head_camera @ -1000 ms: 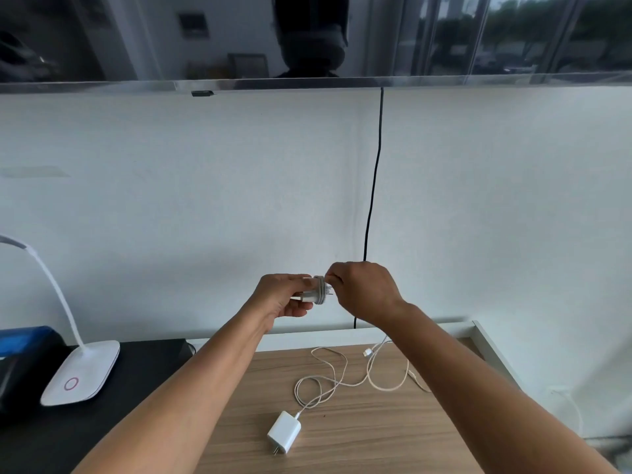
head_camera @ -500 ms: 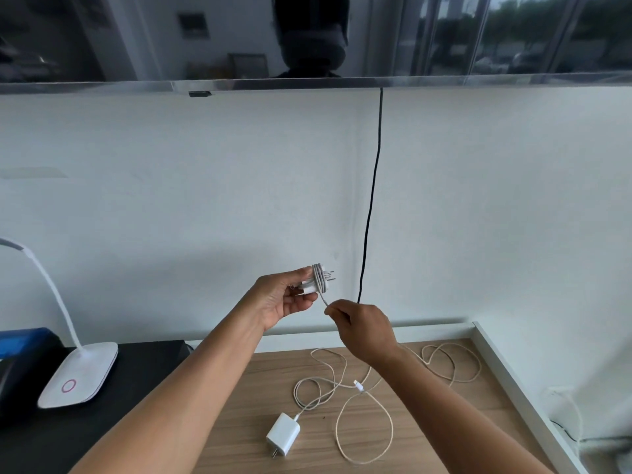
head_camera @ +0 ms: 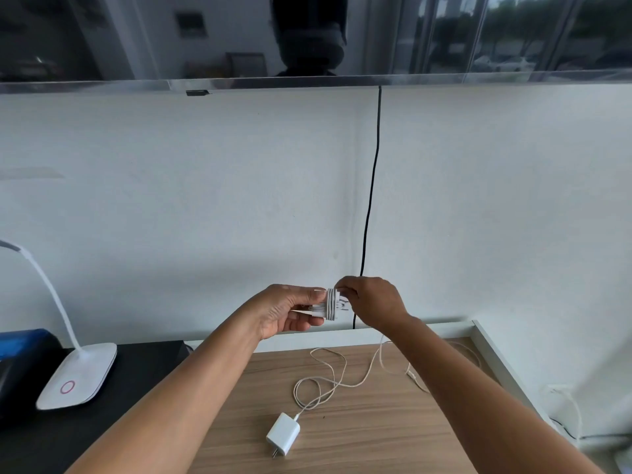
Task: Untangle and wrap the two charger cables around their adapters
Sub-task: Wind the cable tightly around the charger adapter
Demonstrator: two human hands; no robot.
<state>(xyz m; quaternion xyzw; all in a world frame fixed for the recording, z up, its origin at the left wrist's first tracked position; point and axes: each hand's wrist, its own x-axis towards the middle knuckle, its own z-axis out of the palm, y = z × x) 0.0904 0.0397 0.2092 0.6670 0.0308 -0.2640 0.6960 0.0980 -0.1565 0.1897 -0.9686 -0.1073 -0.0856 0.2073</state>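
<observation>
My left hand (head_camera: 285, 311) holds a white adapter (head_camera: 329, 305) up in front of the wall, with several turns of white cable wound round it. My right hand (head_camera: 369, 302) pinches that cable at the adapter's right end, and the loose length (head_camera: 375, 362) drops from it to the desk. A second white adapter (head_camera: 283, 433) lies flat on the wooden desk (head_camera: 376, 439), prongs toward me. Its cable (head_camera: 316, 384) lies in loose loops behind it.
A white desk lamp (head_camera: 77, 376) stands on a black surface (head_camera: 102, 422) at the left, beside a blue and black object (head_camera: 20, 357). A black cord (head_camera: 371, 200) hangs down the white wall. A white ledge (head_camera: 492, 350) borders the desk at back and right.
My right hand rose from below the adapter back up to its right end, carrying the cable another turn round. The slack on the desk has shortened and shifted right.
</observation>
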